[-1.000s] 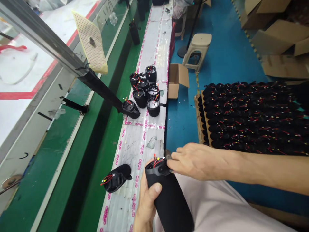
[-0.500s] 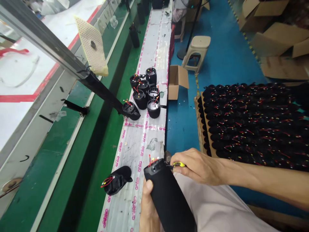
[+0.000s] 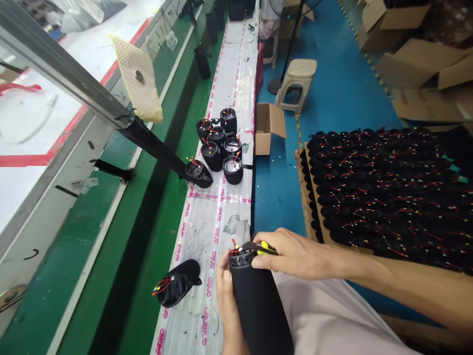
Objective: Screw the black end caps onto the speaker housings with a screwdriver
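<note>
left hand [image 3: 229,303] wraps a tilted black cylinder [image 3: 258,305], held over the lap at the near edge of a taped bench [image 3: 199,222]; right hand [image 3: 288,254], fingers closed around yellow-handled pliers [image 3: 264,247], comes from the right to its open rim. far along the bench, wired cylinders [image 3: 212,156] cluster; right, blue floor [image 3: 328,84], pale stool [image 3: 301,69].

The black cylinder [image 3: 260,305], cloth-sided with a glossy plastic rim, leans at a slant in the left hand [image 3: 229,305], its open end up. Thin red wires [image 3: 234,244] with small pale connectors poke out of that end. The hand tool [image 3: 267,248], probably pliers, has yellow-and-black handles; it lies in the right hand [image 3: 291,254], its dark nose at the rim.
</note>
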Tool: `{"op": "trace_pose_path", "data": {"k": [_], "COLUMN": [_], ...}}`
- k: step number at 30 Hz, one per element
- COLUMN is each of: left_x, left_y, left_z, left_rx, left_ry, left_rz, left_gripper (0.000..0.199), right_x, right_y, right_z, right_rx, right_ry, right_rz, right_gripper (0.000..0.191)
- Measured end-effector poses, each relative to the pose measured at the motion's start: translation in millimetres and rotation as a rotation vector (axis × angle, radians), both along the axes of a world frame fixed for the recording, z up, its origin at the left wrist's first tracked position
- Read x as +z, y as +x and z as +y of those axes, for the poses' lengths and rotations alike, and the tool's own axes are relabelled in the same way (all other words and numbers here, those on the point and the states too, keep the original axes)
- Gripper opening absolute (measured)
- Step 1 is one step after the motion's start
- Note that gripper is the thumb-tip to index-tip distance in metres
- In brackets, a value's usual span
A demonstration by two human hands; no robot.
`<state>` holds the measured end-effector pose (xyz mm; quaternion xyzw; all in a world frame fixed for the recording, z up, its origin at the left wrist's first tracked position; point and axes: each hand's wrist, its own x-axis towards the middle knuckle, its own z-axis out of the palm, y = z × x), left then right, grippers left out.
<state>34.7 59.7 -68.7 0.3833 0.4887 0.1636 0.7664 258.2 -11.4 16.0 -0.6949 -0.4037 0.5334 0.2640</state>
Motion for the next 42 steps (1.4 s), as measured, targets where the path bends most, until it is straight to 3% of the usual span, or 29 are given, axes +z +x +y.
{"op": "trace_pose_path", "data": {"k": [2, 4, 7, 9, 11, 15, 19, 26, 33, 38, 42], "left_x": [17.1, 34.6, 49.9, 49.0, 40.8, 22.3, 21.6, 45.9, 61.7, 60.0, 56.7], "left_y": [2.8, 8.7, 15.1, 11.5, 1.1, -21.8, -26.4, -11.0, -2.8, -1.0, -1.9], "left_z": [2.3, 6.2, 12.8, 14.2, 12.5, 6.3, 6.0, 11.0, 15.1, 16.9, 16.8], "left_rx": [-0.01, -0.117, -0.235, -0.145, -0.027, 0.032, 0.05, 0.024, -0.044, -0.089, -0.116], "left_ry": [0.145, 0.223, 0.1, -0.104, -0.271, -0.375, -0.353, -0.275, -0.199, -0.149, -0.113], "left_rz": [0.098, 0.128, 0.071, 0.027, -0.013, -0.052, -0.036, -0.123, -0.098, -0.086, -0.06], "left_gripper": [0.062, 0.071, 0.068, 0.059, 0.05, 0.039, 0.035, 0.052, 0.061, 0.065, 0.066], "right_x": [6.3, 13.0, 18.9, 18.0, 14.2, 7.5, 8.7, 15.8, 20.7, 19.5, 20.3], "right_y": [-4.6, -11.2, -19.7, -21.8, -21.4, -20.7, -27.7, -36.8, -31.6, -28.0, -23.8], "right_z": [2.2, 5.9, 8.2, 3.4, -6.3, -26.9, -31.3, -20.2, -13.0, -9.8, -9.5], "right_rx": [-0.007, -0.004, -0.044, -0.088, -0.079, 0.143, 0.338, 0.484, 0.502, 0.518, 0.622], "right_ry": [-0.042, -0.039, 0.006, 0.053, 0.127, 0.22, 0.329, 0.439, 0.46, 0.446, 0.443], "right_rz": [-0.058, -0.094, 0.045, 0.011, -0.202, -0.487, -0.645, -0.928, -0.915, -0.905, -0.913], "right_gripper": [0.031, 0.026, 0.028, 0.035, 0.034, 0.031, 0.026, 0.007, 0.009, 0.01, 0.021]}}
